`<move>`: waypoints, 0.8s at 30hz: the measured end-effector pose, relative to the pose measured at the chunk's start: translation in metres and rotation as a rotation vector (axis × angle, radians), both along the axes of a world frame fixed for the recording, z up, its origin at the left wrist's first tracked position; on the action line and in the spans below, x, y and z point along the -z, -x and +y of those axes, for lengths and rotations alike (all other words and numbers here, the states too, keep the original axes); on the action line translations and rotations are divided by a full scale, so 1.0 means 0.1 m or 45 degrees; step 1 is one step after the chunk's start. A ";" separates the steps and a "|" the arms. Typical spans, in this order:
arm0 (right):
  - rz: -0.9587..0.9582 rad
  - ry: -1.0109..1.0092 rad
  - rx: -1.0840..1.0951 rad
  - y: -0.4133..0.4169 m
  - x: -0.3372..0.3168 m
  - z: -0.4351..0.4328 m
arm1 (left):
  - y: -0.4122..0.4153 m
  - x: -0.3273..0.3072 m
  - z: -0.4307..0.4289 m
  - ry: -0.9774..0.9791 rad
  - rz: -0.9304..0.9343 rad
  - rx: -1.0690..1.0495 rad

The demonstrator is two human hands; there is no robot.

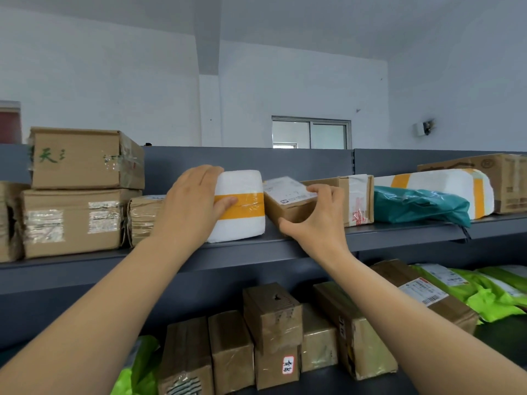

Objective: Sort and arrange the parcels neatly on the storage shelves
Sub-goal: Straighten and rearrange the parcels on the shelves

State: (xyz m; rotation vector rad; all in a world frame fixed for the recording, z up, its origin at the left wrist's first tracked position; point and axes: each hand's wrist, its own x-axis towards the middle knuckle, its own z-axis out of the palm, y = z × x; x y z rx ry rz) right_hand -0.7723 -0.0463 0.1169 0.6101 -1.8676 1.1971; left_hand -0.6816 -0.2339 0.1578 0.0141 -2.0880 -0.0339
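On the upper shelf (399, 232) of a grey storage rack, two stacked cartons (74, 195) stand well to the left of the left grip (194, 206), with a crumpled, taped carton (142, 218) just beside it and partly hidden behind it. The left grip holds the white parcel (242, 206), a rounded packet banded with orange tape: fingers curl over its top left edge and the thumb lies across the tape on its front face. The parcel sits upright on the shelf between the two grips.

Just right of it, touching or nearly touching its side, a small brown box (288, 206) with a white label on top stands tilted. The right grip (319, 218) spans this box widely, thumb at the lower front corner, fingertips on the label's right edge.

Right of the right grip comes a carton sealed with white printed tape (356, 201), close behind the small box. Further right lie a teal plastic bag (419, 206), a long white parcel (439, 183) taped in orange resting partly above it, and a large carton (507, 183) at the frame's edge.

Below both grips, the lower shelf carries upright brown boxes (271, 315), and a long labelled carton (422, 295) and lime-green mailer bags (499, 292) to the right.
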 end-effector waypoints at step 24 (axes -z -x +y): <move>-0.237 -0.211 0.088 -0.07 -0.07 -0.05 | 0.07 0.00 -0.01 0.021 0.005 0.018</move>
